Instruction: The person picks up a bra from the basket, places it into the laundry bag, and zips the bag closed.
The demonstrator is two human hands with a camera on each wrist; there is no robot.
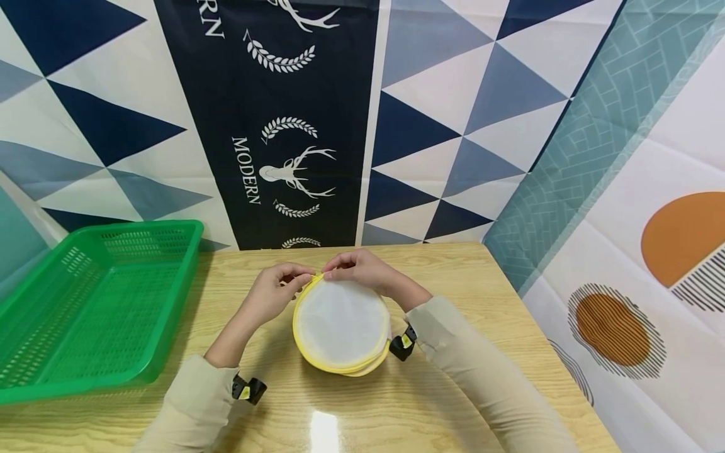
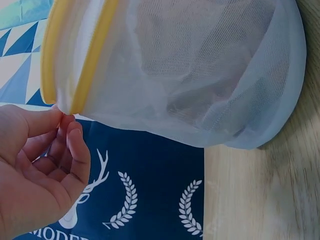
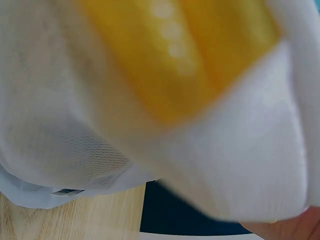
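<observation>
A round white mesh laundry bag (image 1: 342, 324) with yellow trim stands on the table, its circular top facing up. At the far side of its rim, my left hand (image 1: 269, 294) pinches the edge between thumb and fingers. Close beside it, my right hand (image 1: 370, 272) grips the same rim, thumb on the top. In the left wrist view, the left fingertips (image 2: 65, 117) are at the end of the gap between two yellow bands. White fabric and blurred yellow trim (image 3: 180, 60) fill most of the right wrist view, hiding nearly all of the right hand.
A green plastic basket (image 1: 107, 314) with perforated sides stands on the left of the wood-grain table (image 1: 464, 390). Patterned cloth (image 1: 300, 113) hangs behind the table's far edge, and more patterned cloth (image 1: 623, 239) covers the right side.
</observation>
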